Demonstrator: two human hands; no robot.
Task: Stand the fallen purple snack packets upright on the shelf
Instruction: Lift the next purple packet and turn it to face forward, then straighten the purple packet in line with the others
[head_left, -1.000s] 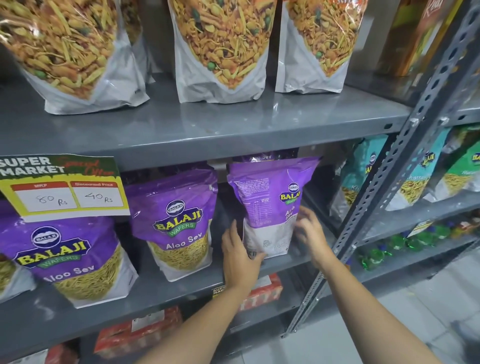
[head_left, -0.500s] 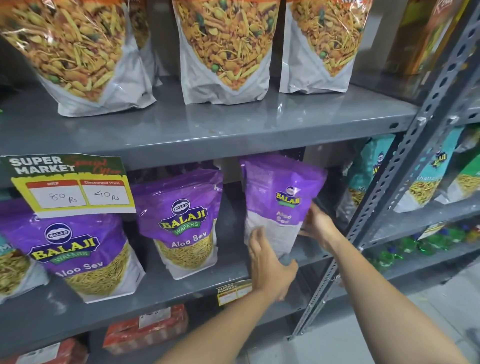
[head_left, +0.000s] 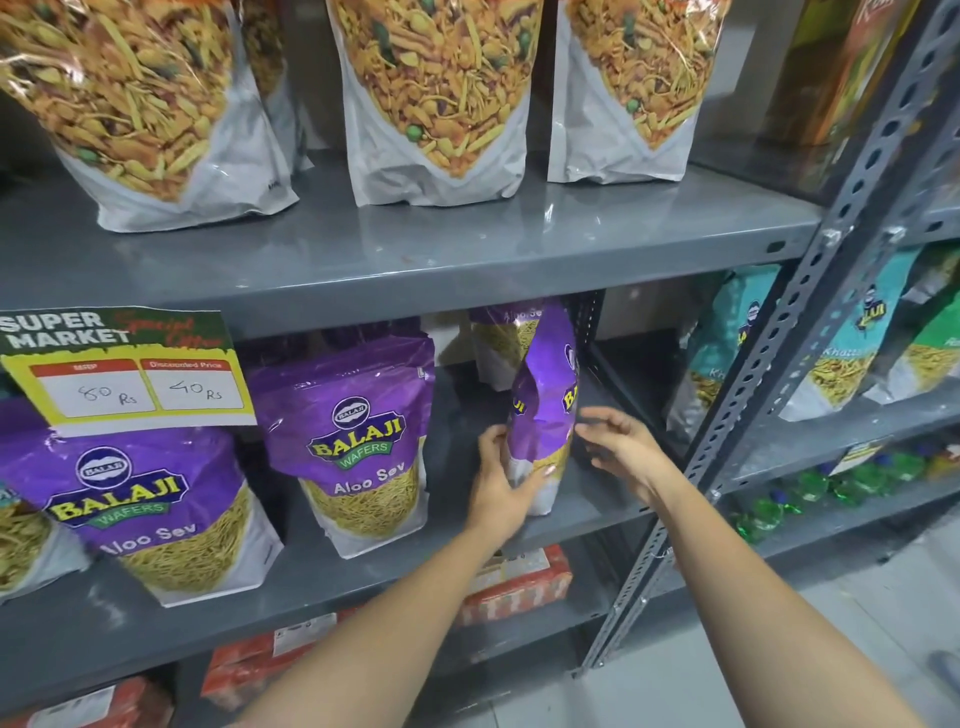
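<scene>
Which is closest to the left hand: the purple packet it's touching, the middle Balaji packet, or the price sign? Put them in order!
From the left hand:
1. Turned purple packet, touching it, on the right.
2. Middle Balaji packet, next along to the left.
3. Price sign, far left, hanging from the upper shelf edge.

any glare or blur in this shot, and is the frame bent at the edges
Head view: glare streaks on the upper shelf and clear mix bags; right hand and turning purple packet slightly motion-blurred; wide-angle bends the rack upright.
</scene>
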